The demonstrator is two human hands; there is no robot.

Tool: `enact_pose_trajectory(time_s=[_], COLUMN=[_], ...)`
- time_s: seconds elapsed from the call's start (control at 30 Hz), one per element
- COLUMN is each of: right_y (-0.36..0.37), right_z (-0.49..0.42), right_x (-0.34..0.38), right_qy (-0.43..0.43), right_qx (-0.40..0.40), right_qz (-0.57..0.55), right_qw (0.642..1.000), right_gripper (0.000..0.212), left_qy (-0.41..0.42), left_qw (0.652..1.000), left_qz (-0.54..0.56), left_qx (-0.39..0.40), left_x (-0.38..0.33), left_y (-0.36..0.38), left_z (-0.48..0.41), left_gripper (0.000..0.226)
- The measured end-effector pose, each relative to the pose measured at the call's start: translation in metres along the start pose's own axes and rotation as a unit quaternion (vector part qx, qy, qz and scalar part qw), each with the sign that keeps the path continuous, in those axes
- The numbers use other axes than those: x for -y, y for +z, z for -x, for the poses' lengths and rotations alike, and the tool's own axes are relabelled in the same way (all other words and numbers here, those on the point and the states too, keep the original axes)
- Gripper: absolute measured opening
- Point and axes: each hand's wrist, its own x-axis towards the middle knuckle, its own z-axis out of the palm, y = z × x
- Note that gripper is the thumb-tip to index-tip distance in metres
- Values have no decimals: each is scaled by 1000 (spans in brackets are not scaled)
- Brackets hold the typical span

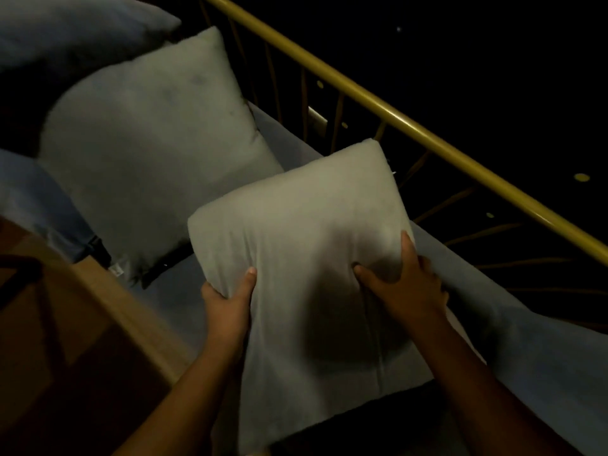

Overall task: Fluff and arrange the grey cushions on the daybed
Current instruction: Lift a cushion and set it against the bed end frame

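I hold a square grey cushion [296, 218] above the daybed mattress [539, 350], tilted with its far corner toward the rail. My left hand [230, 297] grips its left edge, thumb on top. My right hand [404, 281] pinches the fabric near its right edge, and the cover bunches under the fingers. A second grey cushion [154, 146] lies flat on the mattress behind it, to the left. A third, bluish-grey cushion [75, 31] sits at the top left corner, partly cut off.
A gold metal rail [394, 110] with thin spindles runs diagonally along the daybed's far side; beyond it is dark. A blue-grey pillow [39, 205] lies at the left edge. Wooden floor [65, 340] shows at the lower left.
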Motion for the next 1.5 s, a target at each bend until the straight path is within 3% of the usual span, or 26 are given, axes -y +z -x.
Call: enact_pose_trajectory(time_s=[0.07, 0.23, 0.37, 0.47, 0.6, 0.73, 0.83, 0.97, 1.17, 1.3, 1.4, 1.5], right_y=[0, 23, 54, 79, 105, 106, 99, 84, 43, 2, -26, -45], right_z=[9, 6, -11, -31, -58, -53, -42, -6, 47, 91, 118, 138], right_x=[10, 45, 85, 116, 122, 89, 61, 17, -78, -149, -208, -262], right_qy=[-11, -128, -141, -149, -118, -103, -93, -34, 37, 79, 141, 211], right_qx=[-21, -23, -29, -20, 14, 57, 82, 83, 69, -57, -147, -161], right_qz=[-26, -214, -220, -216, -152, -171, -157, -117, -85, -82, -36, -8], right_qw=[999, 968, 965, 965, 981, 978, 980, 989, 993, 992, 978, 964], right_gripper=[106, 114, 116, 115, 114, 104, 99, 84, 80, 65, 64, 70], left_qy=[54, 175, 226, 211, 148, 151, 210, 378, 445, 395, 320, 280], left_qw=[998, 982, 964, 946, 932, 929, 912, 798, 759, 738, 714, 664], left_qz=[-9, -57, -115, -225, -323, -328, -342, -469, -395, -377, -427, -498], left_qx=[-9, -37, -79, -95, -68, -79, -82, 24, 265, 397, 453, 482], left_x=[-16, -56, -72, -72, -58, -36, -32, -15, 12, 54, 96, 135], left_y=[-16, -51, -70, -74, -55, -39, -27, 1, 96, 147, 169, 183], left_z=[3, -29, -76, -104, -113, -100, -87, -57, 19, 89, 126, 149], left_gripper=[67, 78, 99, 120, 130, 127, 103, 67, 51, 56, 65, 78])
